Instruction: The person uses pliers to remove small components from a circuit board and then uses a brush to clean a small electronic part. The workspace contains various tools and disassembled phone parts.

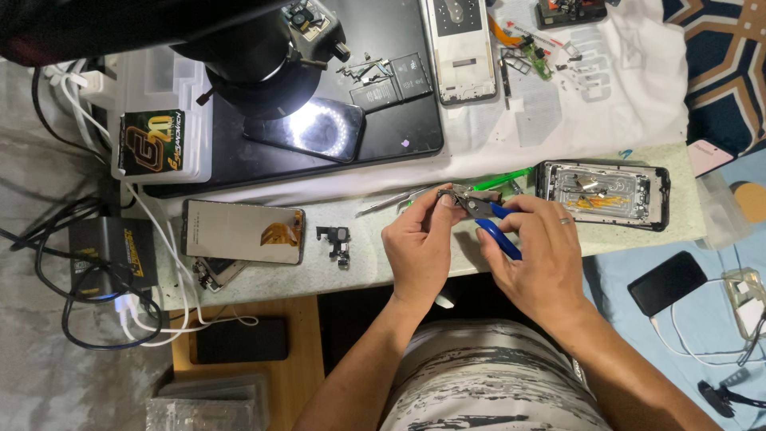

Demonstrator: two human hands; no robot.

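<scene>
**Blue-handled pliers held over the front edge of the desk**

Blue-handled pliers [488, 219] are gripped in the right hand [536, 254], whose fingers are wrapped around the handles. A small metal part [448, 194] is pinched between the thumb and fingertips of the left hand [423, 246] and is met by the tips of the pliers. Both hands are held close together above the front edge of the desk [367, 263]. Just beyond them a green tool [503, 177] and tweezers [391, 203] are laid, and an opened phone frame [602, 193] is set near the right edge. Toward the left edge a phone screen [243, 231] is laid flat, with a small black part [335, 242] beside it. At the back, a microscope [255, 60] with a lit ring is placed over a black mat [399, 120].
</scene>
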